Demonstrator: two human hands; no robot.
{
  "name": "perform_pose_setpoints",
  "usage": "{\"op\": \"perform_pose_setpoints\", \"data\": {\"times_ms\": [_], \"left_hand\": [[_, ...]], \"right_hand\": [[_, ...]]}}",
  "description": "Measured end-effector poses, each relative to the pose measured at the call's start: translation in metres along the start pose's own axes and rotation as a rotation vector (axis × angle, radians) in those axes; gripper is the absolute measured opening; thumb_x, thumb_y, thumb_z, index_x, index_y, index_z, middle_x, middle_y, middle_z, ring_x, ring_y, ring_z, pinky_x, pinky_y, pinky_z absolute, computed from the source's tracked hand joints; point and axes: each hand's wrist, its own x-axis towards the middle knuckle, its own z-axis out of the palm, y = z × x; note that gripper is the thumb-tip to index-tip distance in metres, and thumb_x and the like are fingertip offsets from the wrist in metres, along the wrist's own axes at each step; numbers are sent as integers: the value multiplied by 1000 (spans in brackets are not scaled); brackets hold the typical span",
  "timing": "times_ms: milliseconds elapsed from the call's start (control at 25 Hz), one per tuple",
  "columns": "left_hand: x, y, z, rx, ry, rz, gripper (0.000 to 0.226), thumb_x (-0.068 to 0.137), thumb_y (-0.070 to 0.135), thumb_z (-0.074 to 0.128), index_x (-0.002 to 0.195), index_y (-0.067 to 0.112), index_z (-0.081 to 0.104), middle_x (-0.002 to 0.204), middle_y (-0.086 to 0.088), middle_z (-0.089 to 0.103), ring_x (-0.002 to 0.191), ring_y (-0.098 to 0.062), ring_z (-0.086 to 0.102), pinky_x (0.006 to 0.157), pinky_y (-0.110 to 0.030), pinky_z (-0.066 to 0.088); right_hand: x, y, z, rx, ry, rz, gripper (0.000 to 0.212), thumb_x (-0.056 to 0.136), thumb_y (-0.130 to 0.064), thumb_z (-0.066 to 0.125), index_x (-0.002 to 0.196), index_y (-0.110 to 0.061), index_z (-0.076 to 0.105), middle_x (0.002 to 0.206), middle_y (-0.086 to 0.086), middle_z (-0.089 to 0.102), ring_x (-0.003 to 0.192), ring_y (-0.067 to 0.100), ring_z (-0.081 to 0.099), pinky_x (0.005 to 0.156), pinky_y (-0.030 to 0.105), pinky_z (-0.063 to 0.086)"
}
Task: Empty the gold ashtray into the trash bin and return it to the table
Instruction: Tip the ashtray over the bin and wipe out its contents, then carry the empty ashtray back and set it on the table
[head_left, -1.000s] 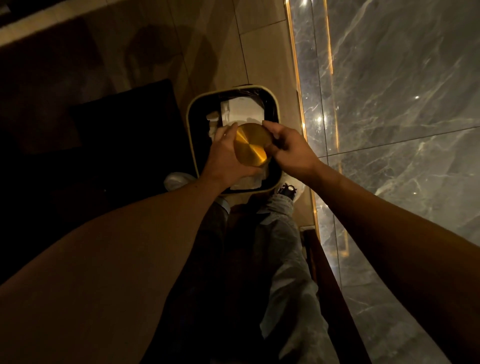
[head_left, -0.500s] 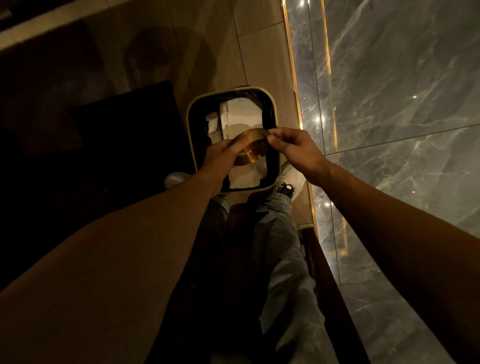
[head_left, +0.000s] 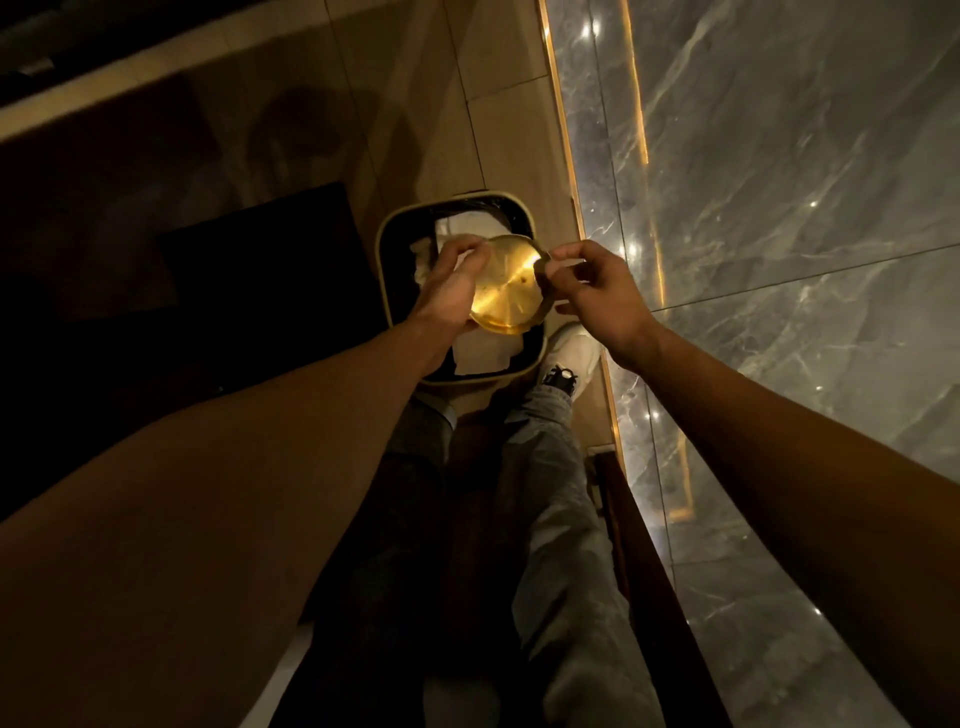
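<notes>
The gold ashtray (head_left: 506, 285) is a round shiny dish held above the trash bin (head_left: 383, 270), a dark square bin with a pale rim on the floor. The ashtray's flat round face is turned toward me. My left hand (head_left: 451, 285) grips its left edge. My right hand (head_left: 597, 283) pinches its right rim between thumb and fingers. White crumpled paper (head_left: 480, 353) fills the bin beneath the ashtray. Whether that face is the inside or the underside I cannot tell.
A grey marble wall (head_left: 779, 208) with a lit gold strip (head_left: 558, 114) runs along the right. A dark mat (head_left: 260, 260) lies left of the bin on tan floor tiles. My legs and a white shoe (head_left: 574, 356) stand just behind the bin. A dark wooden edge (head_left: 649, 571) runs by my right leg.
The ashtray went from face-on to edge-on and back to face-on over the bin. Both hands stayed on it and shifted slightly toward me.
</notes>
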Motion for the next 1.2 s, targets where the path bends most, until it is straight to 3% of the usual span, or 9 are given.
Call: {"op": "perform_pose_setpoints", "data": {"times_ms": [160, 280, 400, 560, 800, 880, 1040, 1120, 1200], "left_hand": [[-25, 9, 3, 162, -69, 266, 59, 85, 23, 69, 135, 35, 41, 129, 2, 48, 119, -20, 51, 90, -32, 52], [-55, 28, 4, 368, -125, 410, 95, 65, 26, 88, 143, 29, 33, 137, 4, 47, 125, -15, 47, 97, -25, 44], [-90, 54, 2, 527, -143, 547, 119, 51, 32, 95, 148, 22, 28, 146, -3, 37, 136, -21, 39, 110, -43, 42], [-145, 87, -4, 509, -80, 691, 119, 50, 26, 96, 148, 17, 30, 141, -4, 39, 130, -18, 42, 107, -46, 45], [-219, 101, -44, 386, 31, 822, 108, 52, 42, 93, 142, 22, 36, 140, 3, 49, 131, -15, 47, 107, -44, 45], [-245, 103, -65, 362, 84, 859, 106, 56, 40, 92, 144, 21, 35, 142, 1, 45, 133, -15, 44, 110, -36, 43], [-295, 96, -116, 323, 208, 928, 107, 57, 37, 92, 146, 14, 37, 144, -4, 40, 133, -11, 41, 107, -11, 36], [-313, 86, -145, 296, 251, 937, 107, 56, 37, 92, 145, 14, 38, 143, -3, 40, 130, -8, 41, 104, -5, 33], [-328, 70, -177, 275, 272, 951, 104, 55, 47, 89, 142, 17, 40, 140, 2, 40, 128, -5, 41, 105, -8, 35]], "right_hand": [[-17, -23, -11, 16, 46, -57, 26, 95, -23, 58, 119, -14, 59, 105, 25, 67, 94, 35, 69, 79, 44, 60], [-42, -47, -26, 82, 99, -67, 28, 96, -22, 57, 121, -9, 59, 106, 28, 66, 94, 33, 69, 76, 43, 62], [-74, -79, -41, 120, 132, -87, 27, 96, -24, 56, 119, -11, 60, 105, 20, 65, 93, 26, 68, 76, 42, 61], [-115, -127, -46, 164, 143, -171, 19, 96, -26, 55, 111, -21, 66, 107, 10, 64, 106, 31, 65, 80, 51, 60], [-176, -196, -29, -74, 84, -419, 40, 94, -21, 60, 133, -11, 57, 116, -4, 55, 102, 2, 60, 89, 28, 56], [-194, -214, -15, -181, 11, -478, 52, 89, -26, 66, 138, -16, 51, 126, -1, 55, 112, 3, 57, 91, 21, 52], [-227, -240, 27, -277, -97, -579, 80, 73, -46, 77, 140, -18, 44, 136, 3, 54, 123, 14, 54, 101, 34, 48], [-241, -251, 57, -308, -164, -612, 84, 72, -42, 80, 142, -15, 42, 136, 3, 55, 124, 13, 55, 103, 32, 47], [-258, -259, 91, -376, -200, -630, 87, 72, -33, 83, 144, -14, 39, 137, 0, 54, 123, 7, 54, 101, 24, 47]]}}
